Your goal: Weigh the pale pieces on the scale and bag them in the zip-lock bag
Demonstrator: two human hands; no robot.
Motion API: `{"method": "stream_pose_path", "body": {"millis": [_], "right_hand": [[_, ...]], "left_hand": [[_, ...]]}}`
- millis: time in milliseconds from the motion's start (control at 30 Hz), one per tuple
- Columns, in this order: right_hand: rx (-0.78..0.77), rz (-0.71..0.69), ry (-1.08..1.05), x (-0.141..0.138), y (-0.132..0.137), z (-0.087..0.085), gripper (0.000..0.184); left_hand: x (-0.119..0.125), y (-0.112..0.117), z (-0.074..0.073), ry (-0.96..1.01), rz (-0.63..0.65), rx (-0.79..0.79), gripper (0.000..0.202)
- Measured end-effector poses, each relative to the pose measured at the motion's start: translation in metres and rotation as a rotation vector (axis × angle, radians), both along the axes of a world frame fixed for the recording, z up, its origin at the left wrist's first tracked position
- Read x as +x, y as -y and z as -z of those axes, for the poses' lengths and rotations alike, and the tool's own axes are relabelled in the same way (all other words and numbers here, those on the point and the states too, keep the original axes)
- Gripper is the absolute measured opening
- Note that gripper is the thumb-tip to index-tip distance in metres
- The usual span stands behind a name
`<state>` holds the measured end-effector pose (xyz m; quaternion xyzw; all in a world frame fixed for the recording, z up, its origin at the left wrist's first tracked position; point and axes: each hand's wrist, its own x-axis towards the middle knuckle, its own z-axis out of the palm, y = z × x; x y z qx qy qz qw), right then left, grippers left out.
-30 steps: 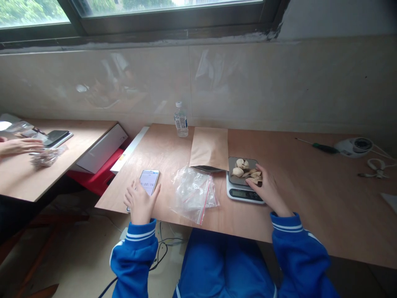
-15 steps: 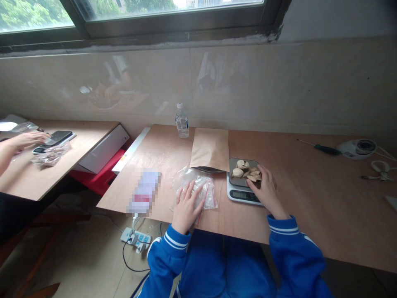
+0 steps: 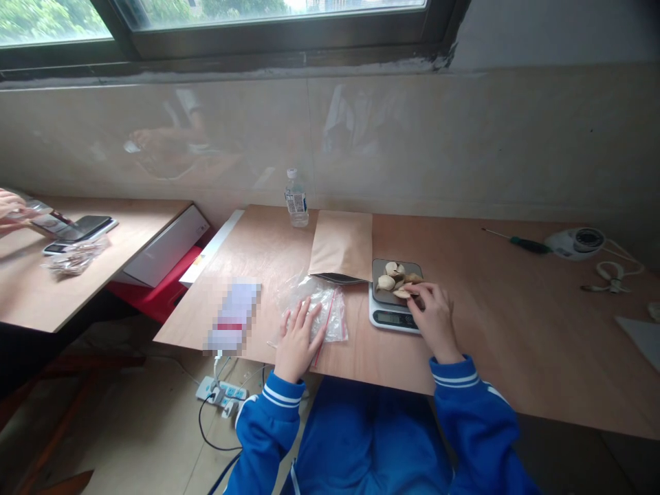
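Note:
My left hand (image 3: 298, 339) lies flat with fingers spread on a pile of clear zip bags (image 3: 315, 306) with red seals, near the table's front edge. My right hand (image 3: 433, 316) rests at the near right corner of a small digital scale (image 3: 392, 306), its fingers pinched on a pale slice from the heap of dried pieces (image 3: 396, 279) on the scale's pan. A brown paper pouch (image 3: 343, 245) lies just behind the bags, its open mouth toward me. A phone (image 3: 234, 321), blurred out, lies left of the bags.
A water bottle (image 3: 296, 199) stands at the table's back edge. A screwdriver (image 3: 515, 240), a white round device (image 3: 580, 243) and cables lie far right. On the neighbouring table (image 3: 31, 289) at left, another person's hand (image 3: 10, 210) works beside a phone and bags. A power strip (image 3: 221, 392) lies on the floor.
My left hand left the phone and came to rest on the zip bags. My right hand's fingers closed on a slice at the scale's near edge. The view shifted slightly.

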<state>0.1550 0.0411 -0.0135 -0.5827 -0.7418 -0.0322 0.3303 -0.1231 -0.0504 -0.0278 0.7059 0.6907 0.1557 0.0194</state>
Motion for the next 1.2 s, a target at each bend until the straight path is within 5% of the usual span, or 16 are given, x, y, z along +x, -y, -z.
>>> {"method": "stream_pose_path", "body": {"millis": [233,467,667,867,1200], "right_hand": [[-0.027,-0.005,0.075,-0.008,0.007,-0.003,0.03],[-0.121,0.013,-0.02,0.021,0.034,-0.003,0.041],[-0.16,0.009,-0.149,0.038,0.048,0.008,0.035],[-0.104,-0.025,-0.244,0.036,0.015,-0.004,0.034],[-0.102,-0.157,-0.219,0.029,-0.036,-0.02,0.036]], "left_hand": [[-0.001,-0.001,-0.003,0.041,0.001,-0.015,0.046],[0.007,0.0,-0.009,0.102,-0.005,0.02,0.041],[0.031,0.001,-0.039,0.193,0.03,0.14,0.036],[0.054,-0.013,-0.067,0.421,0.083,0.226,0.026],[0.046,-0.073,-0.039,0.593,-0.069,0.217,0.023]]}}
